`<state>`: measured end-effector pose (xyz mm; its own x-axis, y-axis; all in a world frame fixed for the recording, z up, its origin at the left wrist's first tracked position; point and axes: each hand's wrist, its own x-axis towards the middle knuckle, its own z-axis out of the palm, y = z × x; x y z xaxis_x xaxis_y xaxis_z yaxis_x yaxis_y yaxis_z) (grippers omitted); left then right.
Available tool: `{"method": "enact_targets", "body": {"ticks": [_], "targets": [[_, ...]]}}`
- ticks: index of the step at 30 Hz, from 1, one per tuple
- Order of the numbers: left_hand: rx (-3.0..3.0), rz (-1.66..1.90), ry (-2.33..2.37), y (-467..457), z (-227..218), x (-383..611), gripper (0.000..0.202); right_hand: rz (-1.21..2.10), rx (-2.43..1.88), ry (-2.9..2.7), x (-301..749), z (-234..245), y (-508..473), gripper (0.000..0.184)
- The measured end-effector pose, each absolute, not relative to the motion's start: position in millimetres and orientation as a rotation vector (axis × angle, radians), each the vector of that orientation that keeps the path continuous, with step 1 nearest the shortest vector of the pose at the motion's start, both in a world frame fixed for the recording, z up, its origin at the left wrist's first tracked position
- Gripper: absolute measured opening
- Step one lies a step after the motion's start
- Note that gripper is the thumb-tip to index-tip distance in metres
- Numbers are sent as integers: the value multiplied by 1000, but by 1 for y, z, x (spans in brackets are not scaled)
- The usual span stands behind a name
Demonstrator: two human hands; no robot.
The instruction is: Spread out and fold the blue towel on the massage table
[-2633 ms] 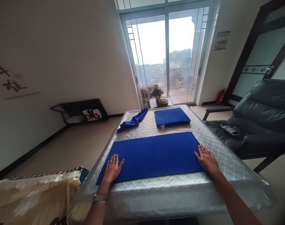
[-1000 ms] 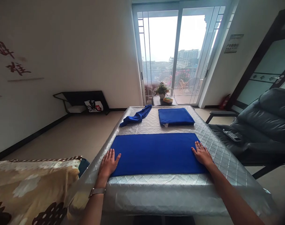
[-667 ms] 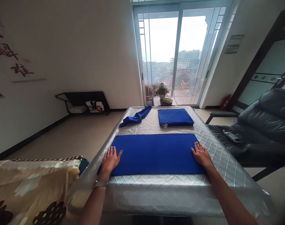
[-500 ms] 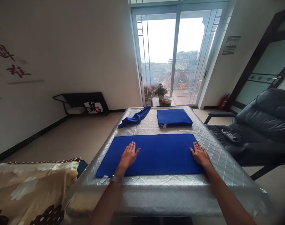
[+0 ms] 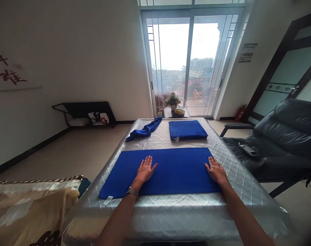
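A blue towel [image 5: 175,171] lies spread flat across the near part of the table, with a white label at its near left corner. My left hand [image 5: 145,169] rests flat on it, left of the middle, fingers stretched out and thumb apart. On the towel's right end lies my right hand [image 5: 215,169], also flat and open. Farther back is a folded stack of blue cloth [image 5: 188,130] with a small white tag. To its left, a crumpled blue cloth [image 5: 144,130] lies in a twisted strip.
A silver quilted cover [image 5: 237,171] drapes over the table. A dark armchair [image 5: 293,133] holding a remote-like device [image 5: 249,149] stands at right. At left is a patterned fabric [image 5: 29,205]. A potted plant [image 5: 173,99] stands beyond the table, before a glass sliding door [image 5: 168,51].
My left hand has slid slightly right along the towel, toward its middle. My right hand stays at the right end. The whole view has shifted a little.
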<state>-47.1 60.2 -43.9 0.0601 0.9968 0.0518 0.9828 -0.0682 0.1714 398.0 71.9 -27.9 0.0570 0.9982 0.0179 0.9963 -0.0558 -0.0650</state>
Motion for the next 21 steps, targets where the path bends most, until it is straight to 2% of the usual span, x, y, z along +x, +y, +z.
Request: {"method": "enact_targets", "body": {"ticks": [10,21], "targets": [[1920,288,2539,40,-47,-183,76,45,-2260,-2117,396,-25,70,71],[1874,392,2595,40,-50,-187,79,19,-2330,-2104,389,-17,76,67]]}}
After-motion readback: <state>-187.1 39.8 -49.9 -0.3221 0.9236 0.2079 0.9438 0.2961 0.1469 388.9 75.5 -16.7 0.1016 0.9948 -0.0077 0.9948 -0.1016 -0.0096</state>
